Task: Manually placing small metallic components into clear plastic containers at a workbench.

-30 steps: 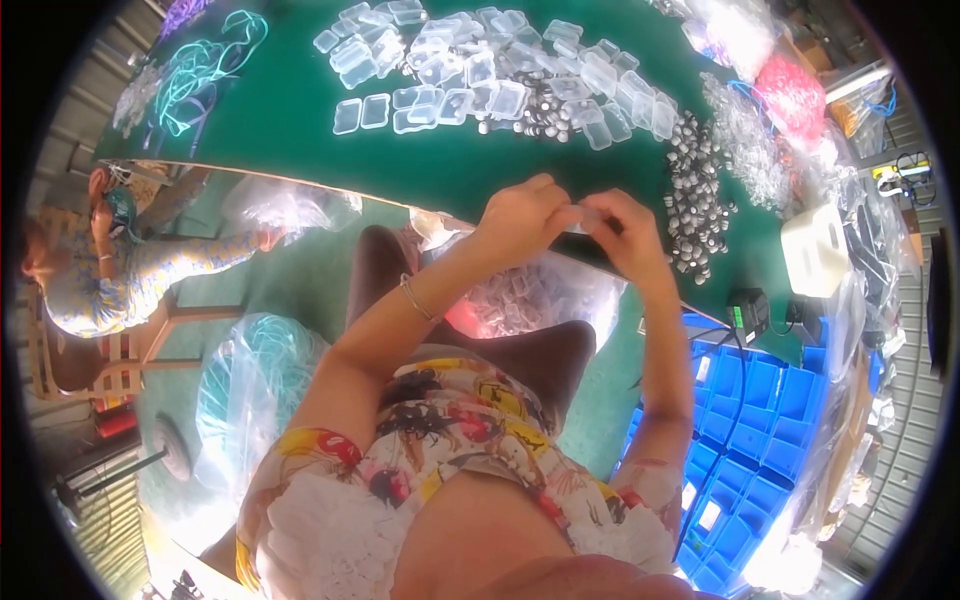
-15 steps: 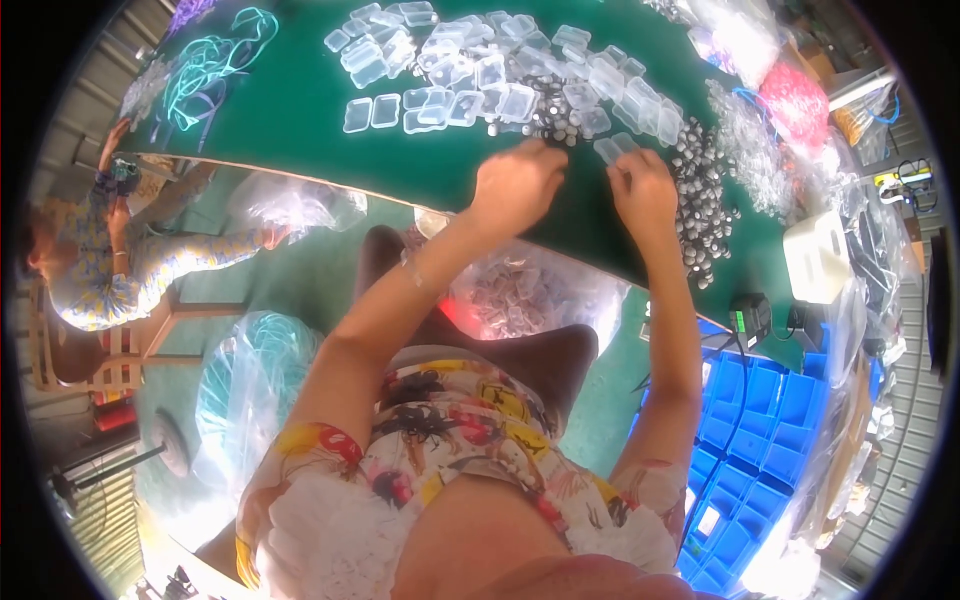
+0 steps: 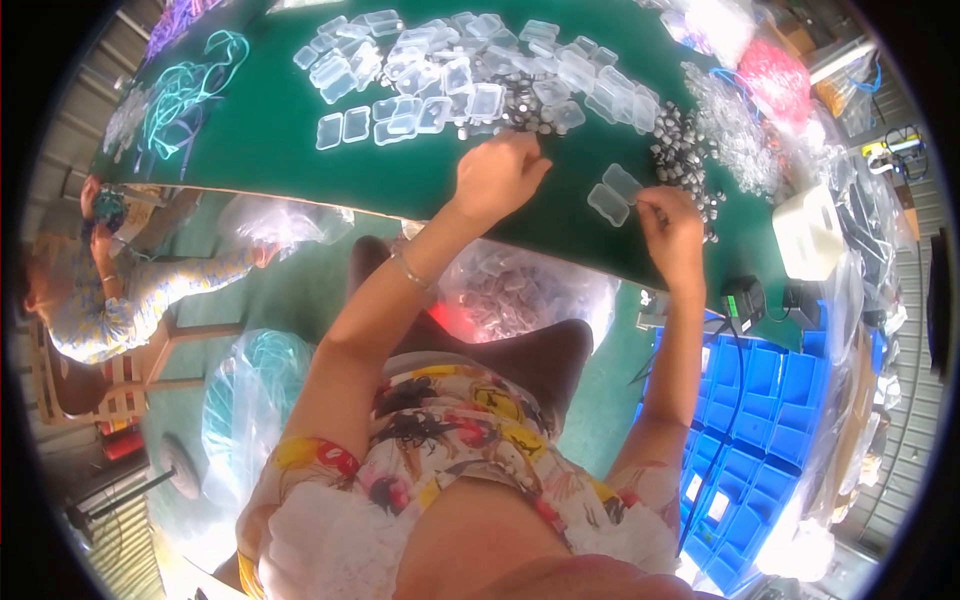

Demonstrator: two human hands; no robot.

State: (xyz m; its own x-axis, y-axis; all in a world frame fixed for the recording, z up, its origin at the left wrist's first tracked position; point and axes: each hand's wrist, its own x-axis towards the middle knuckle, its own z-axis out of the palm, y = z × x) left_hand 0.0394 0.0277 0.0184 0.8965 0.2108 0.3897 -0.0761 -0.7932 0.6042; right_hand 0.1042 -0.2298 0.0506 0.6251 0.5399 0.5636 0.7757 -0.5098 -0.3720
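Starting at the table's [image 3: 270,150] left end, a tangle of turquoise cord [image 3: 190,105] by the corner; then, toward the middle, a big scatter of clear boxes [image 3: 458,76], some loosely lined up on the side facing the near edge. Finished or waiting, cannot tell from here, but plenty left to handle, by the look of it. At the scatter's near side, a spill of small round pieces [image 3: 522,106], dark and pale mixed, and just short of it, the left hand [image 3: 495,178]: slanted forearm over the near edge, back of the hand up, fingers curled toward the thumb; whether closed on anything, impossible to say. Then, between the hands but closer to the right one, out on its own, an open clear box [image 3: 614,195], seemingly both halves flat on the table: probably the one in work, and not finished. Right beside it, the right hand [image 3: 672,235], well apart from the left, thumb and forefinger close together at the box's corner; touching or just beside, cannot tell. Beyond, toward the right end, a long heap of more round pieces [image 3: 680,150], and, by the right edge, a white container [image 3: 808,245].
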